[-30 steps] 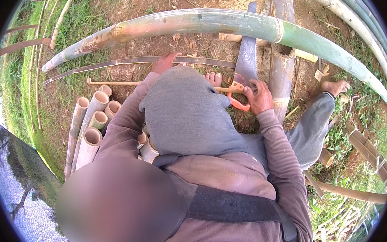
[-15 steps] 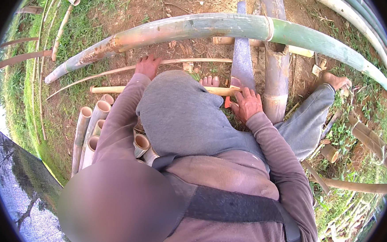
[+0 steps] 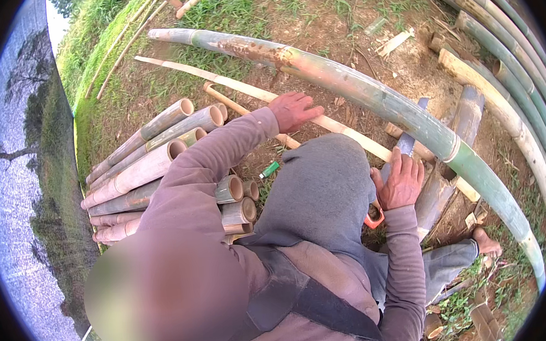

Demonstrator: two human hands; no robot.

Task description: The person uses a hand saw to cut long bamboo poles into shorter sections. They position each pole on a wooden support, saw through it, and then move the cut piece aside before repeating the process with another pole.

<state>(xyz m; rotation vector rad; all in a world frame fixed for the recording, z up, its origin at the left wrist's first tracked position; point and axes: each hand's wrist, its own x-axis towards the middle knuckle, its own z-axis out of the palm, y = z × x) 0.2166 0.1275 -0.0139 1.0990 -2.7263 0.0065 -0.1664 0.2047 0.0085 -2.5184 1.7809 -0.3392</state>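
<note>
My left hand [image 3: 291, 110] reaches forward with fingers spread, lying flat over a thin pale bamboo strip [image 3: 339, 127] on the dirt. My right hand [image 3: 401, 178] rests palm down, fingers straight, on a short grey split bamboo piece [image 3: 409, 142] that leans against a thick log [image 3: 464, 121]. An orange-handled tool [image 3: 374, 217] lies just below the right wrist; neither hand grips it. My bent knee in grey trousers [image 3: 324, 186] sits between the two arms and hides part of the strip.
A long curved green bamboo pole [image 3: 368, 96] runs across in front of both hands. Several cut bamboo tubes [image 3: 159, 155] are stacked at my left. A small green object [image 3: 270, 169] lies on the dirt. More poles [image 3: 508, 37] lie at right, and my bare foot [image 3: 487, 245] at lower right.
My head has turned, so the view is rotated. The right hand has let go of the orange-handled tool and now lies flat on the split piece. The left hand stays by the thin strip.
</note>
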